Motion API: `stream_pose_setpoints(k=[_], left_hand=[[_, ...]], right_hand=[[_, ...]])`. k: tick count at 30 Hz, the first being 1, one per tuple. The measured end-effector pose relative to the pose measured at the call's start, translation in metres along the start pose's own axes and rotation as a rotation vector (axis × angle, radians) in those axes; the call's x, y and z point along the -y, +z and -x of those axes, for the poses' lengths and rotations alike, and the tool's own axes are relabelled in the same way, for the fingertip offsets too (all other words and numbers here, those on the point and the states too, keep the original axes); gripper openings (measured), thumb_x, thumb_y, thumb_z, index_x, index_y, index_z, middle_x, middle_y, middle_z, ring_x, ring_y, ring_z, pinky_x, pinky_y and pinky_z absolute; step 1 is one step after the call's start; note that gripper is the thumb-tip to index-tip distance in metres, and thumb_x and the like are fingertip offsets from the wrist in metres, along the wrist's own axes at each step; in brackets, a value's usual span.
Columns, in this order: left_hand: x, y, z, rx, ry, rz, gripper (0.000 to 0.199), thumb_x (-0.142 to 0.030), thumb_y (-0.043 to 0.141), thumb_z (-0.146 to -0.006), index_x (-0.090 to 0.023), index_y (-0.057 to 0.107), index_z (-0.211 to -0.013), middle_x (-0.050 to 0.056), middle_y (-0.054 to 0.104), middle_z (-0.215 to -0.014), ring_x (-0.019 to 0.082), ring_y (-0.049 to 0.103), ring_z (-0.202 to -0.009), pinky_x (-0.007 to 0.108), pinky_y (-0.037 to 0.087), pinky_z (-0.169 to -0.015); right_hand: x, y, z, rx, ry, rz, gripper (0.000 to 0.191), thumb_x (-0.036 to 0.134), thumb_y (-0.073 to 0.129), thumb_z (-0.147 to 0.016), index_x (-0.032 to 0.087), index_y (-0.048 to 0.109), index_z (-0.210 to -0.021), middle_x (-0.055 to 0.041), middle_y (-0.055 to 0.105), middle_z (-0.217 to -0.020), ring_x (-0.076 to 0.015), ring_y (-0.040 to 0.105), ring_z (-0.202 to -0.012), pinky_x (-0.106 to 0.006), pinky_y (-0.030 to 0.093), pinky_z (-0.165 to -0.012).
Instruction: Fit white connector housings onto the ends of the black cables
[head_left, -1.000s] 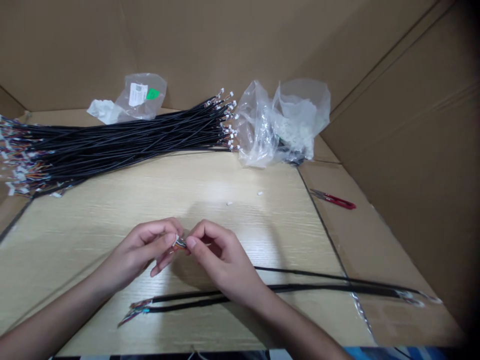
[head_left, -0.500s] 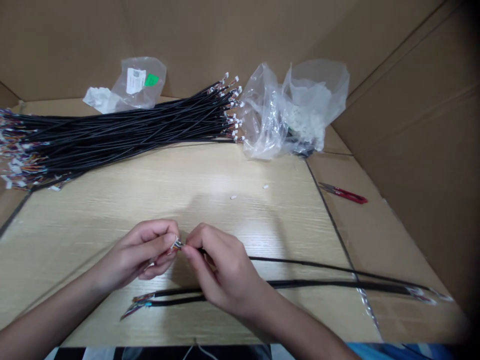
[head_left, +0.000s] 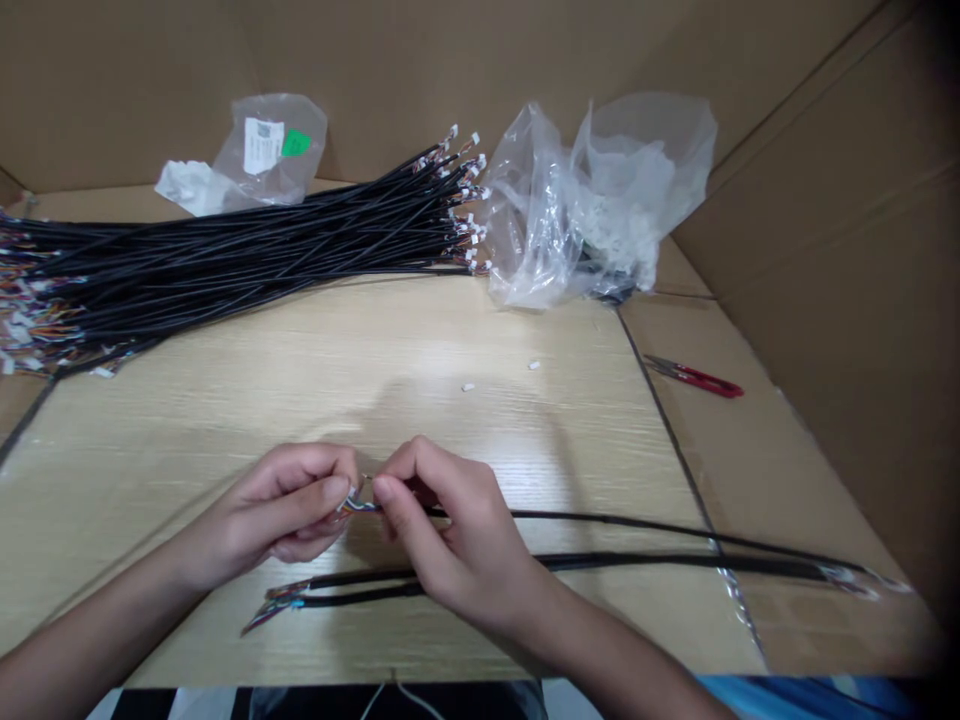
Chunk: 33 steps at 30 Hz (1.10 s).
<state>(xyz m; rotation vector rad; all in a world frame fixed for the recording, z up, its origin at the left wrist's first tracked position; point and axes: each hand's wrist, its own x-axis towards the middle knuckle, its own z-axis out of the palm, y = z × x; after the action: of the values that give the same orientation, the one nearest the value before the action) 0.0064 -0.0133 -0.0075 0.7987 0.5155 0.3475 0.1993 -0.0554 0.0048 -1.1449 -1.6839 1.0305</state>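
Near the front of the table, my left hand point(head_left: 289, 505) pinches the end of a black cable point(head_left: 600, 517), where thin coloured wires point(head_left: 358, 506) fan out. A small white connector at that end is mostly covered by my left thumb and fingers. Close on its right, my right hand point(head_left: 450, 530) is closed, thumb against forefinger, on one thin wire whose tip points at the left hand. The cable runs behind my right hand and off to the right. Below both hands lie more black cables point(head_left: 360, 590), their left ends bare bundles of coloured wires point(head_left: 274, 605).
A large bundle of black cables point(head_left: 262, 245) with white connectors lies across the back left. Behind it rests a labelled plastic bag point(head_left: 277, 150); other clear bags point(head_left: 532, 220) stand to its right. Two small white connectors point(head_left: 468, 387) lie mid-table. Red-handled snips point(head_left: 694, 377) are at right. Cardboard walls point(head_left: 840, 200) surround the table.
My right fingers have shifted from the wires beside the connector to a single thin wire, held slightly higher. More coloured wires show between the hands. The view has tilted slightly.
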Motion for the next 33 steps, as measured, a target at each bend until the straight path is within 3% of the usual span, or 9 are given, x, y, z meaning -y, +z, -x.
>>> stream_pose_setpoints(k=[7,15,33], left_hand=[[0.0020,0.0005,-0.0018,0.052,-0.054,0.125,0.031,-0.039,0.054,-0.093,-0.014,0.043,-0.080,-0.008,0.021,-0.055,-0.002,0.016,-0.043,0.007,0.014,-0.039],[0.0002,0.0008,-0.0016,0.079,-0.064,0.221,0.030,-0.036,0.055,-0.093,-0.014,0.042,-0.077,-0.008,0.022,-0.055,-0.002,0.016,-0.042,0.005,0.014,-0.037],[-0.0006,0.0023,-0.0008,-0.018,-0.093,0.128,0.042,-0.042,0.061,-0.089,-0.014,0.035,-0.071,-0.008,0.022,-0.055,-0.003,0.015,-0.042,0.005,0.012,-0.036]], right_hand=[[-0.0100,0.0024,0.0021,0.000,-0.362,0.351,0.014,0.011,0.045,-0.097,0.015,0.052,-0.085,-0.0049,0.062,-0.076,-0.0116,0.056,-0.066,-0.023,0.047,-0.054],[-0.0075,-0.0022,0.0053,-0.019,-0.545,0.625,0.021,0.010,0.038,-0.098,0.014,0.057,-0.091,-0.0084,0.068,-0.083,-0.0131,0.061,-0.066,-0.025,0.050,-0.050],[-0.0059,-0.0046,0.0032,0.034,-0.601,0.661,0.038,0.008,0.029,-0.099,0.013,0.062,-0.080,-0.0108,0.068,-0.079,-0.0133,0.056,-0.059,-0.026,0.047,-0.045]])
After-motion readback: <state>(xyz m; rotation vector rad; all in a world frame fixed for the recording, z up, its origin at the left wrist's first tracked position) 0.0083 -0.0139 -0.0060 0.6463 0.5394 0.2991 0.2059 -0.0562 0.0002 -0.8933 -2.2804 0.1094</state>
